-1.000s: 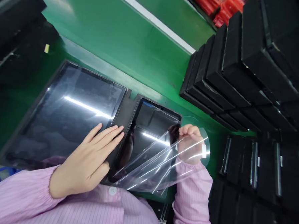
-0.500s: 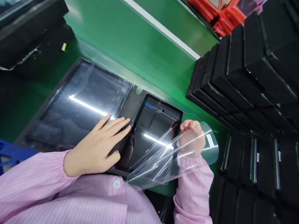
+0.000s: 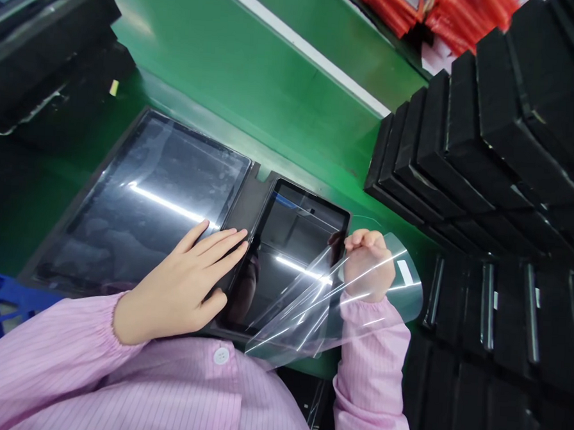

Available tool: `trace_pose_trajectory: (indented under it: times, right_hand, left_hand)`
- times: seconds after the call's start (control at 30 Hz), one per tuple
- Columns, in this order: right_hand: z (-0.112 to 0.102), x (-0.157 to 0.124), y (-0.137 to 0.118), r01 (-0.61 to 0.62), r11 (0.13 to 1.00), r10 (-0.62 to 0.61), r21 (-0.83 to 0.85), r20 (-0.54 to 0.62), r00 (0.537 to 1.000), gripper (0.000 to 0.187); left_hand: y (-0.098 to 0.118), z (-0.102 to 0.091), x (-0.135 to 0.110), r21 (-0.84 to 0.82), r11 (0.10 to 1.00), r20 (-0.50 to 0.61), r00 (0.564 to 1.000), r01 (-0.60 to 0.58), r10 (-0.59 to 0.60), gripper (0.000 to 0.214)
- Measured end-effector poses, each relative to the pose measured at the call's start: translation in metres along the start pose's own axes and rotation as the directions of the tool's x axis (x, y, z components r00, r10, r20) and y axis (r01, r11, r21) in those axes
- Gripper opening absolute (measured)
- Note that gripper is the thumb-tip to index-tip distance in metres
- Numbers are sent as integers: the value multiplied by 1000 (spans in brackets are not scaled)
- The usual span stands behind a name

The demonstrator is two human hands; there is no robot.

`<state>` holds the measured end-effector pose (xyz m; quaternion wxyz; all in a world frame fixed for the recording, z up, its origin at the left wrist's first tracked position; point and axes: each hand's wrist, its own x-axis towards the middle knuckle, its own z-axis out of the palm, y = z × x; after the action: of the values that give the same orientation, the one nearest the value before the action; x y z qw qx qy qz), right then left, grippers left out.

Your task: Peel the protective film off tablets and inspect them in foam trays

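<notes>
Two dark glossy screens lie side by side in a black tray (image 3: 246, 197). The larger screen (image 3: 142, 226), on the left, has a smudged surface. The smaller tablet-like screen (image 3: 295, 241) looks clean and reflects a ceiling light. My left hand (image 3: 187, 277) is open and palm down, with its fingertips across the strip between the two screens. My right hand (image 3: 368, 261) is closed on a clear plastic film (image 3: 300, 325) at the smaller screen's right edge. Curled and creased, the film hangs over that screen's lower right part and over my right wrist.
Black foam-like blocks (image 3: 465, 128) stand in a row at the right, above slotted black holders (image 3: 488, 309). At the left sits a black stack (image 3: 45, 55) with a screen on top. A blue crate (image 3: 7, 309) is at lower left; red wrapped packs (image 3: 465, 19) lie behind.
The view has shifted slightly. Both hands keep nearly the same positions over the screens, and the film still bends from my right hand in much the same shape.
</notes>
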<state>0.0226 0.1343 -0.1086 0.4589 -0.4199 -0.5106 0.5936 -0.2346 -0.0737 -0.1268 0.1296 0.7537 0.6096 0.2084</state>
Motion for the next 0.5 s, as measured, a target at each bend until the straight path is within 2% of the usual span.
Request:
trace_pose_trajectory:
  times: [0.3, 0.5]
  right_hand:
    - [8, -2, 1, 124, 991, -124, -47, 4, 992, 13]
    - [16, -25, 1, 226, 966, -231, -123, -28, 973, 15]
  left_hand:
    - [-4, 9, -3, 53, 997, -31, 998, -58, 60, 69]
    - [-9, 15, -9, 5, 998, -39, 997, -59, 59, 78]
